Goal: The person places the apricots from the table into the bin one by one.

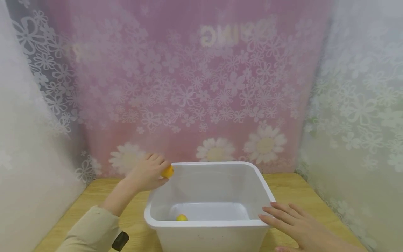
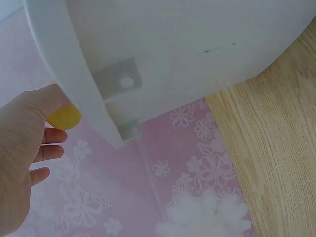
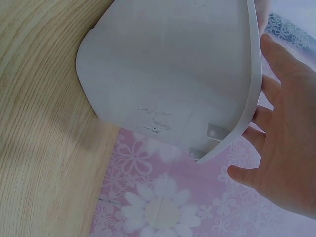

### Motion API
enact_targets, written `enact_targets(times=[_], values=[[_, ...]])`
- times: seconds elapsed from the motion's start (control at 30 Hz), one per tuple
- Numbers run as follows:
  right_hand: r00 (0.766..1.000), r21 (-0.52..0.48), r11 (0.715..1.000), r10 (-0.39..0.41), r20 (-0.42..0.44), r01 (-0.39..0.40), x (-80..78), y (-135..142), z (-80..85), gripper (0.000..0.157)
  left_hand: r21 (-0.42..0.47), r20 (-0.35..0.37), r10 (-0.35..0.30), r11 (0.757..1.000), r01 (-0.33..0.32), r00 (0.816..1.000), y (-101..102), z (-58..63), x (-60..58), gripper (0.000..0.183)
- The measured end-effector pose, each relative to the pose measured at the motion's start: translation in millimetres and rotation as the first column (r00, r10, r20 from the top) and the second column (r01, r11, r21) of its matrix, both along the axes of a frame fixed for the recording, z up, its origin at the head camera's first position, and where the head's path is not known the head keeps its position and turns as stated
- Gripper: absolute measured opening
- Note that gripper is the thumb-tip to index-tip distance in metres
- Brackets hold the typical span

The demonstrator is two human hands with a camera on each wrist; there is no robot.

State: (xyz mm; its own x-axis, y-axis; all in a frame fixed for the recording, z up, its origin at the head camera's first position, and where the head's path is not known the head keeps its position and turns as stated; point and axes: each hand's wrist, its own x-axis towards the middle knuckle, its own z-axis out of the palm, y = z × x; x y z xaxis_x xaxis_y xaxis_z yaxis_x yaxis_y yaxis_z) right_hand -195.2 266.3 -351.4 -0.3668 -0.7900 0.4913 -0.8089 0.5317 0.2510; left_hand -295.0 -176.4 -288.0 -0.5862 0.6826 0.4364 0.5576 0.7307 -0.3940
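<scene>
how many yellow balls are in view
2. One ball is pinched in the left hand at the bin's far left rim; the other ball lies on the bin floor by the near wall, which may hide more.

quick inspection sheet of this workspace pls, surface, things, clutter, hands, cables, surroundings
surface: light wooden table, bare wood showing around the tub
job's things: white plastic tub upright on the table; one yellow ball on its floor; a second yellow ball held at the far left rim
clutter: nothing seen
grippers: left hand grips the second ball; right hand flat, fingers straight, at the tub's near right corner
cables: nothing seen
surroundings: pink flowered curtain behind, pale flowered curtains at both sides
</scene>
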Motion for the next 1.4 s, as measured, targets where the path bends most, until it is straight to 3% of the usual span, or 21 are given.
enact_targets(times=[0.17, 0.4, 0.57, 0.9, 1.17, 1.4], values=[[1.000, 0.009, 1.000, -0.008, 0.018, 0.008, 1.0, -1, -1.2, 0.069, -0.016, 0.019, -0.012, 1.000, 0.012, 1.000, 5, -3.3, -1.2, 0.037], [1.000, 0.000, 1.000, 0.002, 0.011, -0.002, 0.6, -2, -2.2, 0.068, -0.061, -0.008, 0.037, 0.997, -0.037, 0.999, 8, -2.9, 0.1, 0.045], [1.000, -0.005, 1.000, 0.013, 0.018, -0.013, -0.4, -2, -2.9, 0.069, -0.015, -0.020, 0.044, 0.999, -0.044, 0.999, 1, -3.6, 4.1, 0.042], [1.000, -0.008, 1.000, 0.005, 0.028, -0.005, -1.4, 0, -2.8, 0.070, 0.077, -0.014, 0.101, 0.992, -0.099, 0.995, -41, -18.8, 17.3, 0.034], [1.000, -0.003, 1.000, -0.006, 0.013, 0.006, -2.1, 1, -0.6, 0.069, 0.108, 0.035, 0.187, 0.976, -0.190, 0.982, -75, -36.6, 37.1, 0.032], [0.999, -0.010, 1.000, 0.008, 0.032, -0.008, -2.7, 0, -1.3, 0.071, 0.106, 0.067, 0.237, 0.964, -0.243, 0.969, -100, -61.4, 53.3, 0.036]])
